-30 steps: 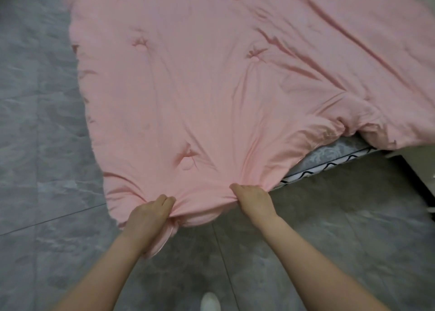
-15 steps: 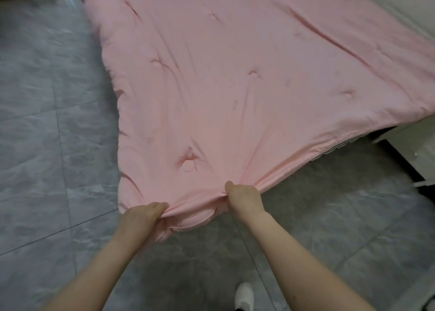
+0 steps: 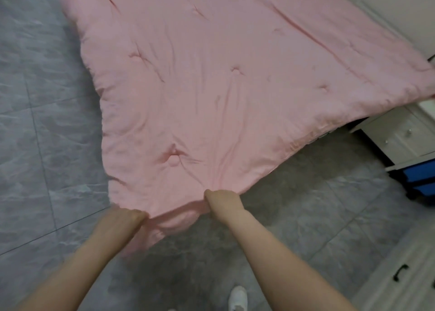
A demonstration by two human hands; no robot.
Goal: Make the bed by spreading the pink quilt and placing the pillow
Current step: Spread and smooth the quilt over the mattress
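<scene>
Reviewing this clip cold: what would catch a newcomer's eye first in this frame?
The pink quilt dominates, spread across the bed and filling most of the upper frame, its near corner drawn toward the camera. Next come the two bare arms from below: the left hand and the right hand both grip that corner's edge. On the right stands a white drawer unit on grey floor tiles.

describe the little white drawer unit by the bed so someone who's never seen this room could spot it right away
Start at the big pink quilt spread over the bed and follow its near edge to the right-hand corner. Just past that corner, on the grey tiled floor, stands the small white drawer unit. Its small shiny round knobs set it apart from the white cabinet nearer the camera, which has a black bar handle.
</scene>
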